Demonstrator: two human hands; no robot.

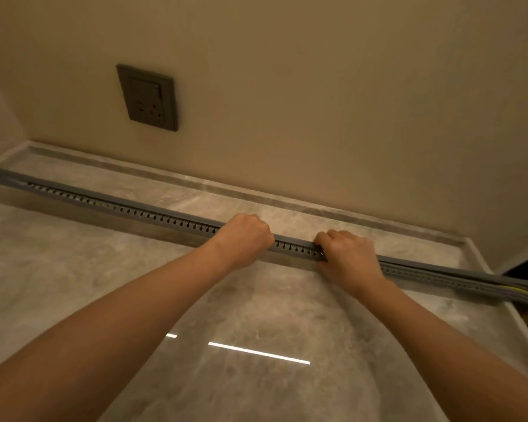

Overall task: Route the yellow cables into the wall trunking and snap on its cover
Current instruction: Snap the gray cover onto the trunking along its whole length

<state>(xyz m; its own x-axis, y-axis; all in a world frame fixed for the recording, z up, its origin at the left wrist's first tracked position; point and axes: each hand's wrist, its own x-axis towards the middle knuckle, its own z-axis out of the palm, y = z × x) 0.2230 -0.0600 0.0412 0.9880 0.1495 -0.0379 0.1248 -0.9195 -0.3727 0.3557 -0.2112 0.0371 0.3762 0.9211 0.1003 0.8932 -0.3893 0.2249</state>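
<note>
- My left hand (244, 236) and right hand (346, 257) are gripping the trunking (134, 210) — fingers (326, 239) curled over its top.
- It is running left-right; its end that looks unsnapped — yellow cables (514, 289) showing — is lying beyond my right hand.

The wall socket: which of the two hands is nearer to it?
Left. The left hand grips the trunking below and to the right of the wall socket. The right hand grips it farther right, farther from the socket.
</note>
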